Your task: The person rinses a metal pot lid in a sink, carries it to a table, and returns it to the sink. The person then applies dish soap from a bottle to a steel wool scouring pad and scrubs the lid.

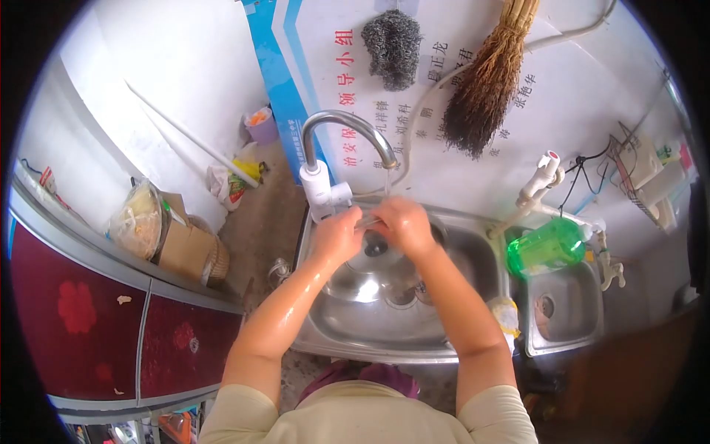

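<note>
Under the curved metal faucet point(347, 118), water runs down onto my two hands, which are close together over the steel sink point(473, 274). My left hand point(339, 237) has its fingers closed at a small thin thing between the hands, too small to name. My right hand point(403, 226) is closed at the same spot, its fingertips meeting those of the left. Below them a round shiny metal vessel point(362, 285) lies in the basin, partly hidden by my hands and forearms. Both forearms look wet.
A green bottle point(547, 248) hangs above a smaller sink point(573, 311) at the right, near white taps point(543, 177). A steel-wool scrubber point(393, 50) and a straw brush point(488, 89) hang on the wall. Left are a cardboard box point(185, 248) and red cabinet point(81, 318).
</note>
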Motion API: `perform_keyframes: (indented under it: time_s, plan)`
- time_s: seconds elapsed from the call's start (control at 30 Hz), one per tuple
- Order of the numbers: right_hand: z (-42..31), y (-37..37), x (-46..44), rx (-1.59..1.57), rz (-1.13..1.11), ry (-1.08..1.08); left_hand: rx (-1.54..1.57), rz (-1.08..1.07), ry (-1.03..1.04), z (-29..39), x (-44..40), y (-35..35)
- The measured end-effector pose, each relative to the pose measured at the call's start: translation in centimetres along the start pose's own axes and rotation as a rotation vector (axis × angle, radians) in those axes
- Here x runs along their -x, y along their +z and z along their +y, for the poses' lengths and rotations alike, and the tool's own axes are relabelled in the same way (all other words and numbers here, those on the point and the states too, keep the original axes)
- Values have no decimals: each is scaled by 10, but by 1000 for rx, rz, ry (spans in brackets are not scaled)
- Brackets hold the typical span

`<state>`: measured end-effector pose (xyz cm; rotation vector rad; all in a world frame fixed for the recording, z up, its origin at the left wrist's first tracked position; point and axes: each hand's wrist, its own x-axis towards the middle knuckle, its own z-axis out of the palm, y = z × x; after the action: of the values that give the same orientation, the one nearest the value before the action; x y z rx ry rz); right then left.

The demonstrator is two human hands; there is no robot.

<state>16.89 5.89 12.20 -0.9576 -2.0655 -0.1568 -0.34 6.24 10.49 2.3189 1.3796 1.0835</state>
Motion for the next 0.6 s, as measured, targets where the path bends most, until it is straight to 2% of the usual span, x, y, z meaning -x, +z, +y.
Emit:
perform_keyframes:
  time_s: [0.1, 0.2, 0.33, 0.43, 0.53, 0.6]
  plan:
    - [18, -14, 12, 121, -100, 221, 25, 47, -6, -7, -4, 1]
    - [38, -21, 32, -4, -69, 452, 30, 37, -50, -8, -5, -4]
    - [27, -31, 38, 52, -118, 478, -129, -14, -11, -6, -7, 8]
    - [11, -39, 31, 153, -142, 425, -148, 26, 174, 13, -17, 18]
    - [6, -41, 29, 202, -96, 355, -209, -31, 255, 29, -28, 29]
    - [6, -48, 32, 241, -93, 424, -256, -43, 249, 30, -34, 34]
